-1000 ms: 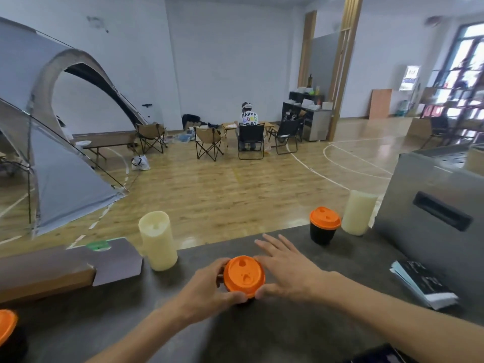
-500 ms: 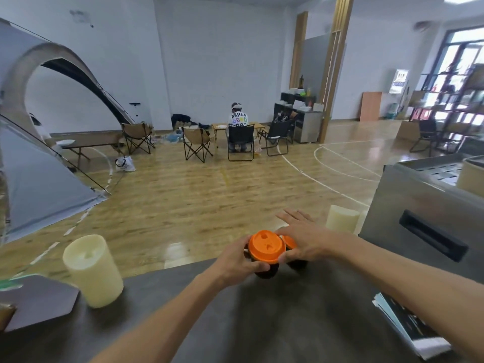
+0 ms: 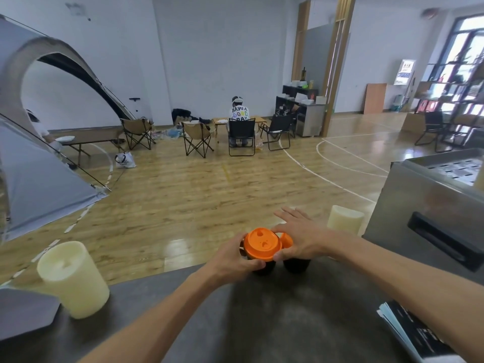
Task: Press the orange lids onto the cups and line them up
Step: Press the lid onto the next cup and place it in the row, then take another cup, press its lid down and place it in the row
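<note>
Two black cups with orange lids stand side by side near the far edge of the dark counter. The nearer, left cup carries an orange lid with its top facing me. My left hand grips that cup from the left. My right hand rests against the lid's right side, fingers spread, and covers most of the second lidded cup, of which only a sliver of orange lid shows.
A cream pillar candle stands at the left and another behind the cups at the right. A grey metal box with a handle slot fills the right. A stack of booklets lies near right; a grey board at the left edge.
Both hands carried the lidded cup away from me and to the right, until it stands against the second lidded cup. My view has turned right with it.
</note>
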Action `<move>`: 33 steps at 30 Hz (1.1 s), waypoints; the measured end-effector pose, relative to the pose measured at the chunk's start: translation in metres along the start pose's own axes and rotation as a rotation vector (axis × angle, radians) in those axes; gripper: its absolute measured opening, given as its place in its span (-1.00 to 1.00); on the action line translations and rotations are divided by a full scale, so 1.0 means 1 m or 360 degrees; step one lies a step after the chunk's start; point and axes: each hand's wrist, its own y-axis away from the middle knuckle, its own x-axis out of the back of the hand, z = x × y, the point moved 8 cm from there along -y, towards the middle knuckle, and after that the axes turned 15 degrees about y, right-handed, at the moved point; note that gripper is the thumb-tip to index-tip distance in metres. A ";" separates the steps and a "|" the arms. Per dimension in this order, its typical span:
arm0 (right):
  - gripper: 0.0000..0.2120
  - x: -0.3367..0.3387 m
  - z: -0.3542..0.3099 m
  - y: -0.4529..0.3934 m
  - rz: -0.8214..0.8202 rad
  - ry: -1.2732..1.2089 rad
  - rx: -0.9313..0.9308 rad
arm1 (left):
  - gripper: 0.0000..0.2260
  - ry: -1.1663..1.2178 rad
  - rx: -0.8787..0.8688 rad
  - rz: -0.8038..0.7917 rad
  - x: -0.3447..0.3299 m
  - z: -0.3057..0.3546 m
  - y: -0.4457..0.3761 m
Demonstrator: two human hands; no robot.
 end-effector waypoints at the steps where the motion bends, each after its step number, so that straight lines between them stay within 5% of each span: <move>1: -0.19 0.000 -0.001 -0.001 0.0004 -0.0002 0.0001 | -0.38 0.0000 0.0004 0.0005 0.002 0.000 0.001; 18: -0.09 0.000 -0.011 0.003 -0.0135 0.0026 -0.0047 | -0.21 -0.0164 0.0161 -0.0029 0.002 -0.016 0.014; 23: -0.10 0.030 -0.029 0.014 0.0002 0.0084 -0.0022 | -0.11 -0.0376 0.0214 0.0043 0.027 -0.013 0.042; 29: -0.23 0.082 -0.136 0.011 0.0371 0.0187 0.0257 | -0.49 -0.0901 -0.0044 0.0273 0.111 0.024 0.131; 33: -0.27 0.100 -0.247 -0.002 0.0429 0.0158 0.0497 | -0.57 -0.1175 0.0039 0.0474 0.188 0.019 0.224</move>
